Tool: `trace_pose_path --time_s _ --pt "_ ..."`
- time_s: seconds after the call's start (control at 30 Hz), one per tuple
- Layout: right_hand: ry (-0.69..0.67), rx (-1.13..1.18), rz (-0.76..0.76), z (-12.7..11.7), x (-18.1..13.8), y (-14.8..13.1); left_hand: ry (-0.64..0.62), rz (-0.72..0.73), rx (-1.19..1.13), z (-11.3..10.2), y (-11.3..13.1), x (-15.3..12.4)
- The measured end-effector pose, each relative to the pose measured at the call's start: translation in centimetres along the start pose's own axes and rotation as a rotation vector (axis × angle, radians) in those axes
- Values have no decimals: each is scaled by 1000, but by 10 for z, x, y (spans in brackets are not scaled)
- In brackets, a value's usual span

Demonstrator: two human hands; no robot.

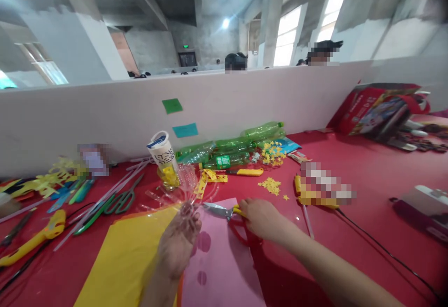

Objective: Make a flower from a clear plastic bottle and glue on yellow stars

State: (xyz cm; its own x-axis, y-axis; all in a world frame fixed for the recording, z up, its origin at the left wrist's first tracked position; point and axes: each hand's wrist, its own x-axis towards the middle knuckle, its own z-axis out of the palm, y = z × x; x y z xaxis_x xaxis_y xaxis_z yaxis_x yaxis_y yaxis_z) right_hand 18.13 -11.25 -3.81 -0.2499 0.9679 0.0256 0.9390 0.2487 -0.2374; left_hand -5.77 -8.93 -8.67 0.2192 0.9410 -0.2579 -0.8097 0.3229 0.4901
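My left hand [178,244] is closed around a clear plastic bottle piece [188,178] whose thin strips fan out above the fingers. Scissors [220,210] with yellow and red handles are in my right hand [261,218], the fingers on the handle. Their blades point left, close to my left hand; whether they touch the plastic, I cannot tell. Below both hands lie a pink sheet [220,279] and a yellow sheet [122,255] on the red table.
Green plastic bottles [231,146] lie against the white partition [105,106]. Yellow paper stars [271,185] and a yellow cutter [250,172] are in front. Yellow glue guns [52,227] [318,198] with cords lie on both sides. Green-handled scissors [121,202] rest at left.
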Motion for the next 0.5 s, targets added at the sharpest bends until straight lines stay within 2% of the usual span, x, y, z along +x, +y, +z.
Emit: trace_pose_path --time_s 0.07,0.17,0.33,0.43,0.5 --pt "-18 -7 -11 19 -6 4 26 4 3 0 0 0" --pt "-33 6 -16 35 -10 10 8 -13 16 1 -2 1" --pt "-56 64 -13 42 4 32 -97 32 49 -1 -5 5" --pt "-10 75 -11 45 17 41 -100 51 58 -5 -4 8" --pt "23 77 -27 48 23 38 -90 58 60 -7 -3 10"
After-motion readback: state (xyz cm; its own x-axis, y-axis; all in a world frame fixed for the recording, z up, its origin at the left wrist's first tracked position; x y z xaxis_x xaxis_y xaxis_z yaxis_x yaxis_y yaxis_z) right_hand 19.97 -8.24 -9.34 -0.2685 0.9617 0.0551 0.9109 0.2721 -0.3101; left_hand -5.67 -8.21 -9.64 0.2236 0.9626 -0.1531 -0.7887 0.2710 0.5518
